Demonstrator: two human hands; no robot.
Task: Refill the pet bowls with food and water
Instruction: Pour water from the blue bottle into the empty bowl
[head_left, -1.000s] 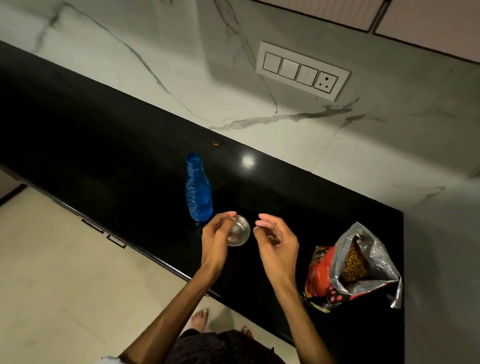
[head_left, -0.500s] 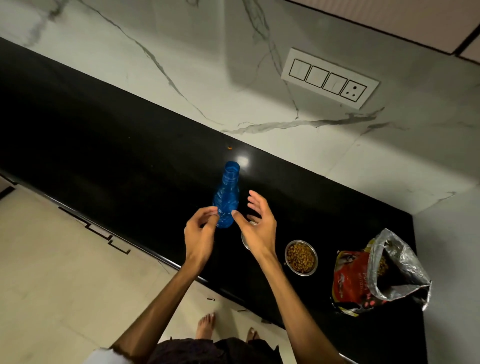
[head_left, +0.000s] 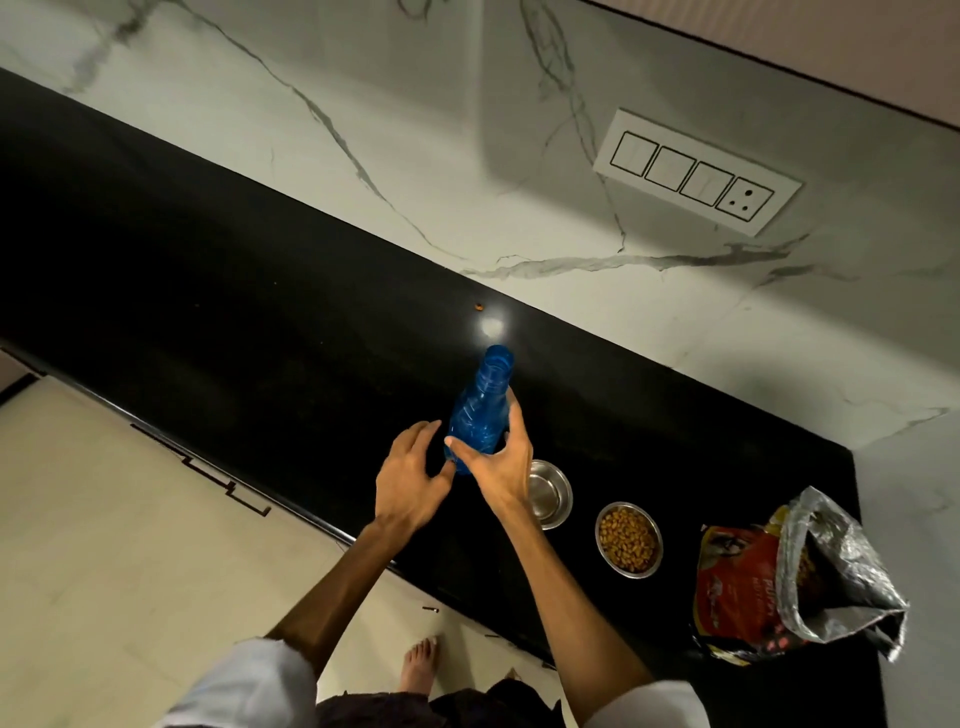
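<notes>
The blue bottle (head_left: 480, 410) stands upright on the black counter (head_left: 208, 270), uncapped, just left of the empty steel bowl (head_left: 548, 493). The right hand (head_left: 498, 462) wraps its thumb and fingers round the bottle's lower body, grasping it, evidently to lift and pour. The left hand (head_left: 410, 483) sits beside the base with fingers spread and loose, holding nothing, thumb touching or nearly touching the bottle as a steadying guard. The second bowl (head_left: 628, 538) already holds kibble, and the opened food bag (head_left: 795, 577) lies further right, so the food part appears done and water remains. Compared with half a second ago, the right hand has gone from reaching open-fingered to closing on the bottle, and the left has relaxed its pinch
</notes>
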